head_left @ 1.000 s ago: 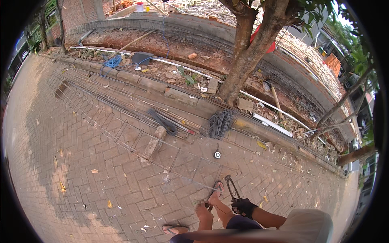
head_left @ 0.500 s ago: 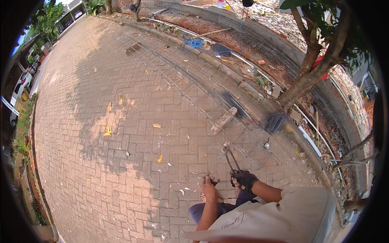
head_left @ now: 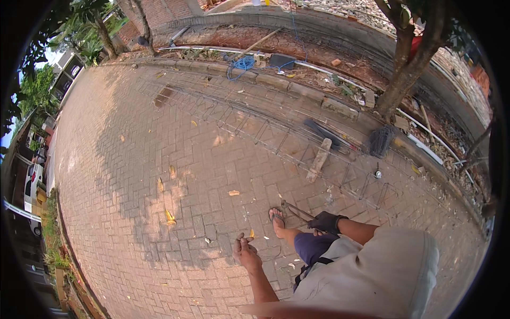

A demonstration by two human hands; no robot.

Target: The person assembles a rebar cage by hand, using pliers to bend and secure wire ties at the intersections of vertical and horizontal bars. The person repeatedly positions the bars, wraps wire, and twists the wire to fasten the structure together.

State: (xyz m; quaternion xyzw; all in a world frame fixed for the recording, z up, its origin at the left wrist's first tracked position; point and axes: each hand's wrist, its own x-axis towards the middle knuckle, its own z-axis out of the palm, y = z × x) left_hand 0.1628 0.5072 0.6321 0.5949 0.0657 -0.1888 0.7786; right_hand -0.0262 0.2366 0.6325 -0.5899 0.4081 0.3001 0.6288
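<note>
My right hand (head_left: 325,223), in a dark glove, grips the handles of long-handled pincers (head_left: 298,211). Their head points away to the left, above my sandalled foot (head_left: 277,219). My left hand (head_left: 247,252) is bare and raised over the paving, left of my knee. Its fingers are curled together, and anything in them is too small to make out. Beyond the pincers lies a long cage of thin steel bars (head_left: 255,133), stretched diagonally over the bricks. A short wooden block (head_left: 319,160) lies across it. Right of the block rests a bundle of dark wire (head_left: 380,141).
Brick paving (head_left: 127,212) with scattered yellow leaves spreads left. A kerb (head_left: 340,108) runs along the far side, with a tree (head_left: 406,80), a white pipe (head_left: 425,150) and blue rope (head_left: 243,63) beyond. A small round metal object (head_left: 377,174) sits beside the cage.
My left hand has moved left, away from the right hand and pincers. One foot now shows in front of me. The view has turned, shifting the cage toward the right.
</note>
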